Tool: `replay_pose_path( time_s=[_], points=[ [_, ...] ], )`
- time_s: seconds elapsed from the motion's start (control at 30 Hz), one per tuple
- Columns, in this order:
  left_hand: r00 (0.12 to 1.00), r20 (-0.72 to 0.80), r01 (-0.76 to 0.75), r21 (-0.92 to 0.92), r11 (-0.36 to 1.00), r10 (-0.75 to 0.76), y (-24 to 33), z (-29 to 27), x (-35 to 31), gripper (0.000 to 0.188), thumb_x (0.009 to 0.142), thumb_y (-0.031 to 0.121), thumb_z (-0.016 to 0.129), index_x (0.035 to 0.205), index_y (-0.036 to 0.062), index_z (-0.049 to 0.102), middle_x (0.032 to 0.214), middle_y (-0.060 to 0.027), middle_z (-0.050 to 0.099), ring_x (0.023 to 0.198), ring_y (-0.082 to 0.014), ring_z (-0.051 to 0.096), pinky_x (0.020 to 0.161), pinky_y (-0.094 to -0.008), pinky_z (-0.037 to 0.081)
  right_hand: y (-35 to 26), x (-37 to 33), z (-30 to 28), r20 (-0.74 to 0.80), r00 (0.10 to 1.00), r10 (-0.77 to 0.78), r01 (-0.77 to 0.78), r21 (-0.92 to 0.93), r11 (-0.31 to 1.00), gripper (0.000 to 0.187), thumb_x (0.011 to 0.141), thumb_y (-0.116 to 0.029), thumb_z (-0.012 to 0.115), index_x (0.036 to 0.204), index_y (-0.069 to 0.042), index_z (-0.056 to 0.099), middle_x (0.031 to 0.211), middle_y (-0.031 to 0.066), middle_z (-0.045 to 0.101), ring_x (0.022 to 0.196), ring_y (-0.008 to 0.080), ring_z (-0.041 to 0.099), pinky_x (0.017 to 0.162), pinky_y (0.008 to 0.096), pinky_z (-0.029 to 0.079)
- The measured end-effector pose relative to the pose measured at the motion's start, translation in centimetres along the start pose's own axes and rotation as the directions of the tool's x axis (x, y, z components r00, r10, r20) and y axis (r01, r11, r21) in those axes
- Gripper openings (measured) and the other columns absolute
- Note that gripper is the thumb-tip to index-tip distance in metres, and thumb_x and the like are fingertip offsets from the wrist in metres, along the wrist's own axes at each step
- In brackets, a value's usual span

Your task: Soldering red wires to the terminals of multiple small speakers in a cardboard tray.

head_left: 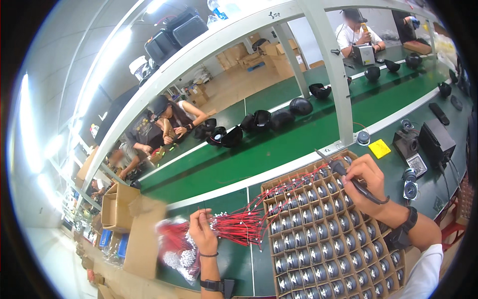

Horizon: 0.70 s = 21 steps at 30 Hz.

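My right hand grips a black soldering iron like a pen, its tip pointing up-left over the far corner of a cardboard tray divided into cells, each holding a small round speaker. Red and black wires run from the speakers at the tray's far-left corner. My left hand pinches the thin ends of wires pulled from a bundle of red and black wires with white plugs, lying on the green bench left of the tray.
A green conveyor belt carries several black helmets. A black soldering station, a yellow sponge and loose speakers sit to the right. Other people work across the belt. Cardboard boxes stand at left.
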<state>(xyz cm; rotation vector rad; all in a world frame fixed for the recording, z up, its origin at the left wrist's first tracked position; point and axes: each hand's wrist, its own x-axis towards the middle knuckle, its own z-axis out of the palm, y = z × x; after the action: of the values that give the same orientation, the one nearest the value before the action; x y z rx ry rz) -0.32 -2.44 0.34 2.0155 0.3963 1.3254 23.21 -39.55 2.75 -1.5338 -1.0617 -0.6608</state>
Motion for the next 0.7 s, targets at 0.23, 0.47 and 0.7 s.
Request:
replay_pose_path(
  time_s=[0.23, 0.47, 0.7],
  points=[
    [0.975, 0.096, -0.221, 0.264, 0.939, 0.202, 5.5, -1.4, 1.0, 0.019, 0.102, 0.005, 0.060, 0.117, 0.0005, 0.070, 0.079, -0.0077, 0.065, 0.069, -0.0118, 0.062, 0.060, -0.0258, 0.047, -0.1, -0.2, 0.0, -0.011, 1.000, 0.013, -0.012, 0.024, 1.000, 0.018, 0.078, 0.009, 0.072, 0.091, -0.001, 0.063, 0.097, 0.0135, 0.060, 0.079, 0.0225, 0.065, 0.067, 0.0309, 0.056],
    [0.790, 0.605, -0.294, 0.235, 0.926, 0.098, 14.1, 2.2, -0.1, 0.015, 0.097, 0.002, 0.067, 0.111, 0.0012, 0.069, 0.072, -0.0053, 0.069, 0.059, -0.0082, 0.064, 0.057, -0.0238, 0.048, 0.8, -0.4, 0.1, -0.035, 0.995, 0.089, -0.087, 0.063, 0.994, 0.017, 0.080, 0.007, 0.073, 0.092, -0.001, 0.064, 0.097, 0.0129, 0.061, 0.081, 0.0207, 0.066, 0.065, 0.0297, 0.056],
    [0.583, 0.798, -0.420, 0.134, 0.898, 0.154, 14.2, 7.6, 0.0, 0.011, 0.093, 0.004, 0.070, 0.102, 0.0044, 0.064, 0.082, -0.0125, 0.069, 0.070, -0.0324, 0.069, 0.063, -0.0383, 0.053, 1.1, -0.2, 0.3, -0.032, 0.985, 0.171, -0.165, 0.137, 0.977, 0.016, 0.085, 0.003, 0.075, 0.095, 0.001, 0.063, 0.104, 0.0141, 0.064, 0.086, 0.0175, 0.067, 0.069, 0.0263, 0.059]
  ],
)
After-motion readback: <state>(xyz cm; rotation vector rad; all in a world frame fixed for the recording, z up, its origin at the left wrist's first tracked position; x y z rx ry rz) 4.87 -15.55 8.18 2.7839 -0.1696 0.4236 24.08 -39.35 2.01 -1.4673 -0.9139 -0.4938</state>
